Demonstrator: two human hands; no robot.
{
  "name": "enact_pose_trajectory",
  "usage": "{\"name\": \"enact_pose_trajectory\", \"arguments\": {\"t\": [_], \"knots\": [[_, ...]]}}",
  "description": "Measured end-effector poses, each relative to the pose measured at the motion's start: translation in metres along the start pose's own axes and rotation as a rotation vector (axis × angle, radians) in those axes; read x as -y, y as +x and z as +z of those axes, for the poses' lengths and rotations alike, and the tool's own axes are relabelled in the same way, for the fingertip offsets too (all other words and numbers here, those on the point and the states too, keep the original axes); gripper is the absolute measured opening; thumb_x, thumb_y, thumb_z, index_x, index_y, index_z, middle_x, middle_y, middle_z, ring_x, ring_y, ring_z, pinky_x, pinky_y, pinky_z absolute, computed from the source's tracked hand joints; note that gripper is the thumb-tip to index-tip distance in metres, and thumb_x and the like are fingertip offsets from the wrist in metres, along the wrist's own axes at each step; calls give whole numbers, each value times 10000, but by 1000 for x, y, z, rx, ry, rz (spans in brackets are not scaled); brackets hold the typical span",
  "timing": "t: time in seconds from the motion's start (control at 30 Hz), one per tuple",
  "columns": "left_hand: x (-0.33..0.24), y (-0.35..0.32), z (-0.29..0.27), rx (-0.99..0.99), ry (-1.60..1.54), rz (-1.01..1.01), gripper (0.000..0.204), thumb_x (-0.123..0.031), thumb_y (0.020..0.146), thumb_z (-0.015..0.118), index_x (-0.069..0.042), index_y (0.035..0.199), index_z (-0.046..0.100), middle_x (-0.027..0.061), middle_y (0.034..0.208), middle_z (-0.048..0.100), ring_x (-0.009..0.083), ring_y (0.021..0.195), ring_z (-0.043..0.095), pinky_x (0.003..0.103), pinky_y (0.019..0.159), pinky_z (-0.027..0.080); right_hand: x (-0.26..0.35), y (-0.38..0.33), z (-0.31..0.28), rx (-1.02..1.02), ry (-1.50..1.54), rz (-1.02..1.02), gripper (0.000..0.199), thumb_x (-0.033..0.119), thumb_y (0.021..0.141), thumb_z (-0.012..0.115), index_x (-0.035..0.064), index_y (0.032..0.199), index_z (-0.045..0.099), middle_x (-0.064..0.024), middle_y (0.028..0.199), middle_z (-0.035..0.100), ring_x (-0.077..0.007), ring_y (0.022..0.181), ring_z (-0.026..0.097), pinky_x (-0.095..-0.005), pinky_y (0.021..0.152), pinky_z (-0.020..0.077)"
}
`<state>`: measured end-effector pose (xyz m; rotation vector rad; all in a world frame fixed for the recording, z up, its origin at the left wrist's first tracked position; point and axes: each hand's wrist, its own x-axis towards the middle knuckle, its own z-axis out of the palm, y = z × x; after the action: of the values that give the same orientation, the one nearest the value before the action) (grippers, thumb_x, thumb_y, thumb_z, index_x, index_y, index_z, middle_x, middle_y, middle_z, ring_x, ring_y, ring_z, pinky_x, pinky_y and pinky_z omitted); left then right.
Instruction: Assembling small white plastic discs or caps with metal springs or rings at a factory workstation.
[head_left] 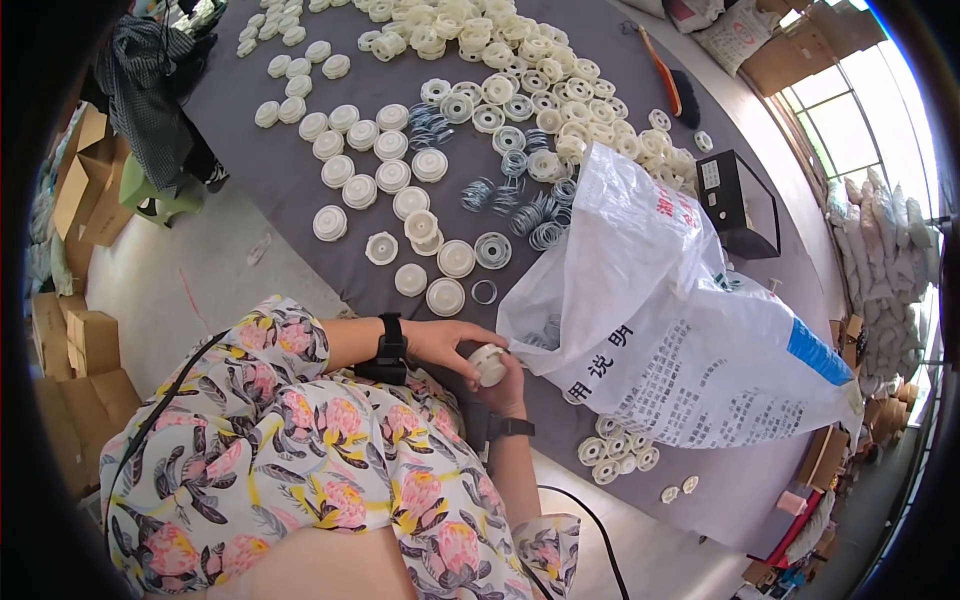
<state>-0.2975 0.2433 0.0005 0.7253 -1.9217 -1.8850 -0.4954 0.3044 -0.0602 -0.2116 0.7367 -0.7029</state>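
Note:
Both of my hands meet at the near edge of the grey-covered table around one white round plastic part [489, 364]. My left hand [443, 345] closes on it from the left, thumb and fingers at its rim. From below and to the right, my right hand [507, 390] grips the same part. Just beyond them lie a thin metal ring [484, 292], a white stepped cap [445, 297] and a ring-shaped piece with a grey insert [492, 251]. A white woven sack [680, 340] lies close to my right hand, its open mouth showing some metal coils.
Rows of white caps [361, 191] spread over the left of the table. Metal coil springs [541, 215] and a big heap of white rings [580, 110] lie farther back. A black box [738, 205] and a brush [683, 97] are at the right. Several small white pieces [605, 450] sit near the sack.

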Motion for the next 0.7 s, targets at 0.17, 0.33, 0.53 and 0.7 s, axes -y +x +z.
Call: {"name": "enact_pose_trajectory", "arguments": {"t": [0.17, 0.33, 0.53, 0.7], "knots": [[2, 2, -1, 35, -99, -109, 660, -199, 746, 754, -40, 1309, 450, 96, 1227, 550, 195, 1135, 522, 346, 980, 395, -8, 1, -23, 241, 165, 39, 517, 490, 826, 477, 71, 1126, 526, -114, 827, 599, -221, 630, 573, -310, 481, 419], [17, 11, -26, -547, 437, -222, 598, -220, 689, 765, -62, 1216, 532, 96, 1022, 580, 258, 946, 574, 377, 845, 452, -8, -9, -31, -75, 279, -53, 446, 440, 897, 423, 67, 1112, 537, -165, 826, 617, -244, 597, 551, -291, 471, 396], [42, 35, -39, -386, 1031, -88, 571, -264, 638, 753, -111, 1155, 565, 95, 1017, 541, 271, 1008, 522, 404, 849, 389, -15, -11, -21, -233, 224, -45, 422, 427, 914, 401, 76, 1109, 529, -164, 833, 617, -233, 606, 554, -282, 485, 398], [40, 40, -35, -349, 1065, -106, 567, -298, 629, 759, -107, 1129, 573, 87, 1017, 536, 258, 1037, 504, 394, 873, 362, -13, -8, -15, -236, 231, -40, 405, 417, 915, 409, 75, 1099, 524, -158, 841, 622, -227, 616, 564, -283, 487, 402]]}}
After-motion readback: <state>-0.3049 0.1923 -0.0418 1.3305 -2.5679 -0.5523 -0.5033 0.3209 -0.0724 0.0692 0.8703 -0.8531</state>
